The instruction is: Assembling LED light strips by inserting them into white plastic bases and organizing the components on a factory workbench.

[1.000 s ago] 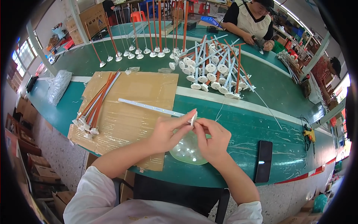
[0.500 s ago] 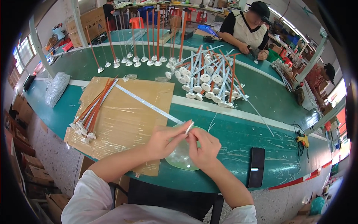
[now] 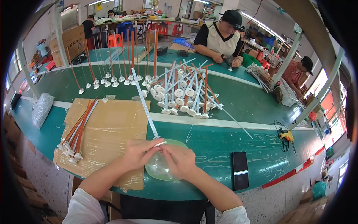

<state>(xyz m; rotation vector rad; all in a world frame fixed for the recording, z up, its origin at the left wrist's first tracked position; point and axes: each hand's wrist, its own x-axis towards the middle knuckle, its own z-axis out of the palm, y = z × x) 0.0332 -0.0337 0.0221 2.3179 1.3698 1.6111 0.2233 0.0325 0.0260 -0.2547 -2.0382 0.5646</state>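
Both of my hands are together over a pale green round dish (image 3: 164, 179) on the table. My left hand (image 3: 138, 154) pinches a small white disc (image 3: 160, 143) from the left, thumb and fingers closed. My right hand (image 3: 180, 160) grips the same disc from the right, its fingertips bent against the edge. From the disc a long pale strip with holes (image 3: 145, 104) rises away from me, leaning left. Where strip and disc meet is partly covered by my fingers. Small clear pieces seem to lie in the dish, too blurred to name.
Left lies a cardboard sheet (image 3: 112, 127) with a bundle of brown and pale strips (image 3: 80, 130). Beyond are a pile of disc-based strips (image 3: 186, 93) and a row of upright ones. Right are a phone (image 3: 240, 171) and a yellow tool (image 3: 286, 136). A co-worker (image 3: 222, 39) sits opposite.
The strip has swung from pointing far left to standing steeper, away from me. The disc stays between both hands. The whole view has shifted, so things sit further left and the far room shows more.
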